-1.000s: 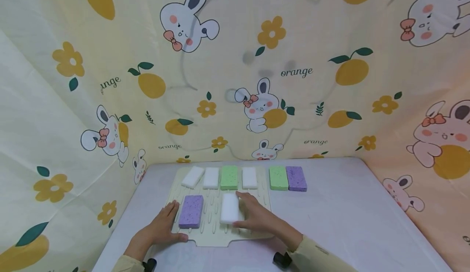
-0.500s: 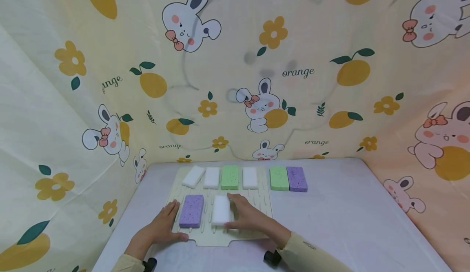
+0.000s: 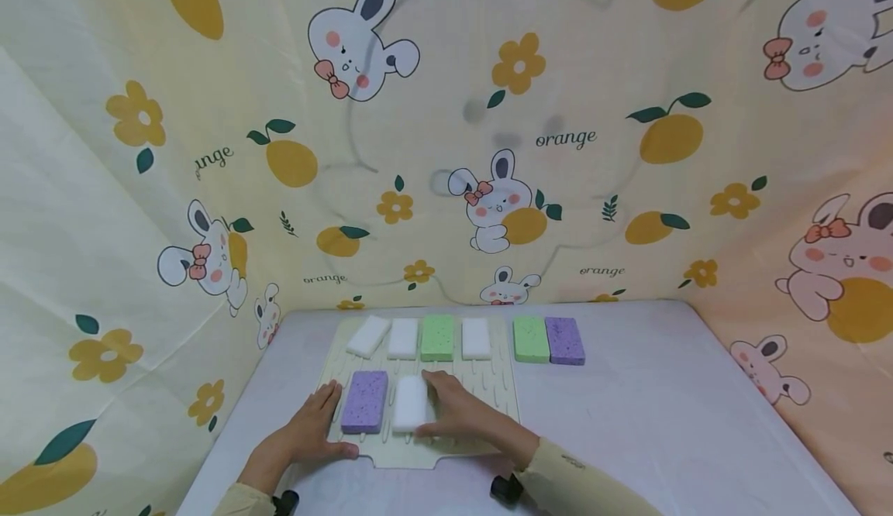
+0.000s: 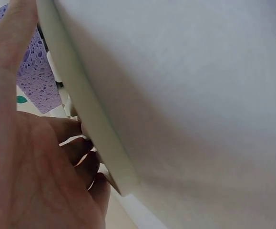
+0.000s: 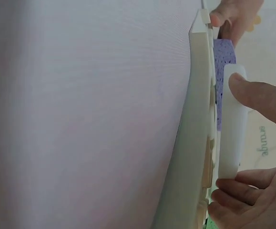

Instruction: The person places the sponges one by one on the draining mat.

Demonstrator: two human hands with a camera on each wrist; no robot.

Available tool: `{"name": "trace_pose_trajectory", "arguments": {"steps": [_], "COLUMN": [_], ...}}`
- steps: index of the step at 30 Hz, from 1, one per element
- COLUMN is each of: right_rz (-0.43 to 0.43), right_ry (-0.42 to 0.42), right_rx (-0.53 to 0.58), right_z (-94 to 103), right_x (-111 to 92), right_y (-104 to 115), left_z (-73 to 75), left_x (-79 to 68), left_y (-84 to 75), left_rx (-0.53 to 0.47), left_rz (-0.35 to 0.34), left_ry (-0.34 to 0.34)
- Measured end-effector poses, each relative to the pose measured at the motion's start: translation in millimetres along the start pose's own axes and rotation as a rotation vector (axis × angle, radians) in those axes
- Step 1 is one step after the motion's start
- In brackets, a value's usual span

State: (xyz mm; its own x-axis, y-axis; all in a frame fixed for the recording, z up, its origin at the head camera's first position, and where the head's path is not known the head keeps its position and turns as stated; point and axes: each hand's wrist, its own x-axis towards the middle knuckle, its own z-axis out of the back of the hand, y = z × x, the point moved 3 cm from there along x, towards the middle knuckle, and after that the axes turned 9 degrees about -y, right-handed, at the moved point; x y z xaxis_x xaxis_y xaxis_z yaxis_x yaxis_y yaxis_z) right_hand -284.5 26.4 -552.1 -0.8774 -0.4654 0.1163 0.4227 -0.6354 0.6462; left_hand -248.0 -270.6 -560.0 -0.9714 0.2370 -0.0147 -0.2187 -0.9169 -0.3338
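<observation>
In the head view a cream ridged board [image 3: 405, 455] lies on the table. My right hand [image 3: 463, 414] pinches a white sponge [image 3: 408, 406] by its ends, thumb on the near end and fingers on the far one. This sponge sits just right of a purple sponge [image 3: 364, 402], a narrow gap between them. From the right wrist, the white sponge [image 5: 232, 126] appears edge-on between thumb and fingers, over the board [image 5: 188, 129]. My left hand [image 3: 305, 428] rests against the board's left side, fingers spread, thumb by the near edge. The left wrist view shows its fingers touching the board's rim [image 4: 92, 109].
Along the board's far side lie a tilted white sponge [image 3: 368, 336], another white sponge [image 3: 402, 338], a green sponge [image 3: 437, 338] and a third white one. Off the board to the right, a green sponge [image 3: 531, 339] and a purple sponge [image 3: 564, 341] lie side by side.
My right hand has moved left with the white sponge, bringing it closer to the purple sponge on the board. The left hand has stayed in place.
</observation>
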Motion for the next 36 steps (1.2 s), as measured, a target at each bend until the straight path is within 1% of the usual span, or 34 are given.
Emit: {"name": "trace_pose_trajectory", "arguments": {"steps": [9,13,23,29,36], "right_rz": [0.004,-0.004,0.025,0.008,0.010], "right_ry": [0.003,0.013,0.026,0.032,0.037], "right_rx": [-0.032,-0.027,-0.078,-0.085,-0.075], "right_z": [-3.7,-4.9,-7.4,-7.4,-4.9], "right_x": [4.5,6.4,10.1,9.2,5.3], "right_y": [3.5,4.6,4.9,4.8,6.9], "left_z": [0.0,-0.5,-0.2,1.0,-1.5], "left_x": [0.9,1.0,-0.1,0.4,0.5], "left_y": [-0.1,0.3,0.8,-0.4,0.8], "left_rx": [0.011,0.011,0.009,0.005,0.010], "left_rz": [0.006,0.012,0.003,0.000,-0.004], "left_ry": [0.000,0.006,-0.001,-0.004,-0.003]}}
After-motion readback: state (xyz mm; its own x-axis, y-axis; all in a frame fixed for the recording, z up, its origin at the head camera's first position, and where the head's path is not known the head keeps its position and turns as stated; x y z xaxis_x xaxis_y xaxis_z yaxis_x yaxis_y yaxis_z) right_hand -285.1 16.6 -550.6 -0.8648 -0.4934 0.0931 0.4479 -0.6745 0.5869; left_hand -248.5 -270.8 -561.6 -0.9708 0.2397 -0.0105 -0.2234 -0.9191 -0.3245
